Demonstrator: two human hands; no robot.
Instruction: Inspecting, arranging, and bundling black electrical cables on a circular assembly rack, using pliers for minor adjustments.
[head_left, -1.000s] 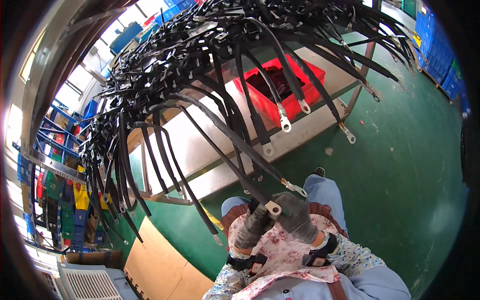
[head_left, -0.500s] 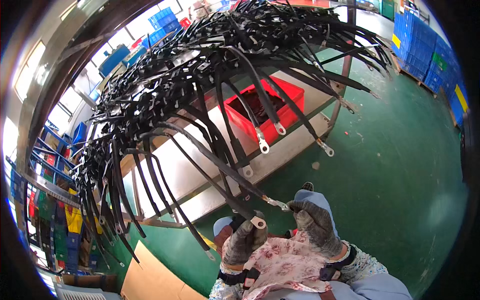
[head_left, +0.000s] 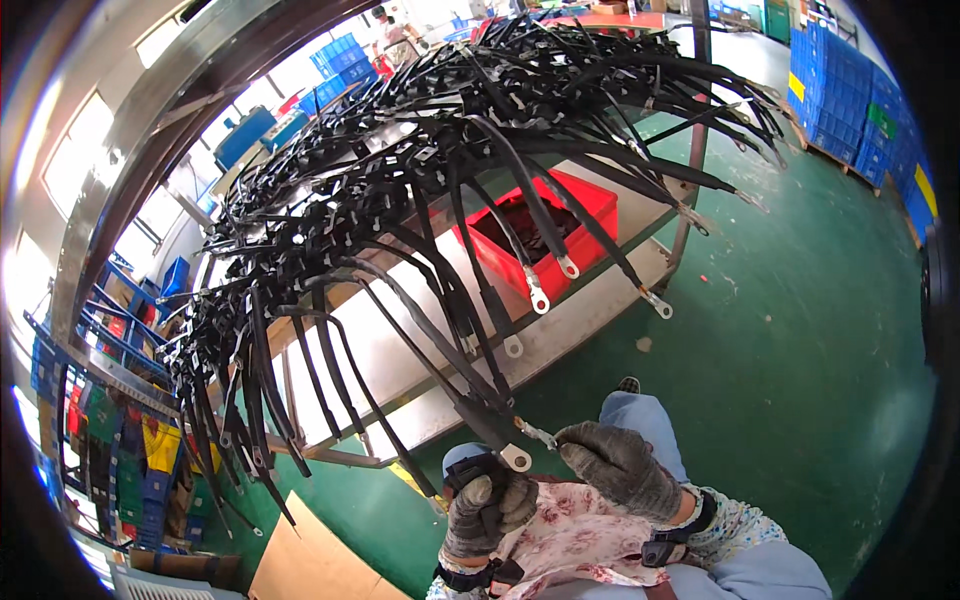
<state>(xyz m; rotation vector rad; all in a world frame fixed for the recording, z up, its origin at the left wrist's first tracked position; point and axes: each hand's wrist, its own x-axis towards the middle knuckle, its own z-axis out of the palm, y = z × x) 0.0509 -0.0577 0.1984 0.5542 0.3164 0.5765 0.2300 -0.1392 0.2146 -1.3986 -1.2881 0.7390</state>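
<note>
Gripping black cable strap (head_left: 480, 415) by gloved left hand (head_left: 487, 510); its metal ring lug (head_left: 537, 434) apparently pinched by right hand (head_left: 620, 468); careful alignment needed next.

A dense bundle of cables (head_left: 400, 190) hangs over a rack bar (head_left: 150, 130) above and left of a table (head_left: 390, 370). A bin (head_left: 590, 200) sits at the table's right end. Below the table's near edge, 2 hands – left hand (head_left: 485, 510) beside right hand (head_left: 620, 468) – meet at 2 cable ends (head_left: 520, 445). A cardboard sheet (head_left: 310, 555) lies on the floor (head_left: 800, 330), left of them.
</note>
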